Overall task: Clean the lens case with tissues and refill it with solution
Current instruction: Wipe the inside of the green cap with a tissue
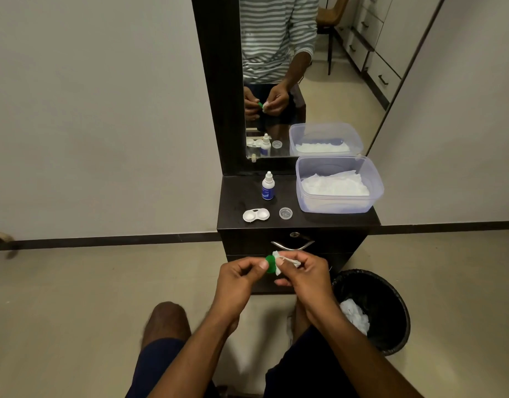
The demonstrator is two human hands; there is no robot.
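I wipe green cap (270, 264) in front of counter (233, 202): left hand (241, 278) grip pinching cap, right hand (302, 275) grip pinching tissue (279, 261). Lens case (256, 215), solution bottle (268, 186) on counter. Best: twist tissue inside cap, hold rim steady.
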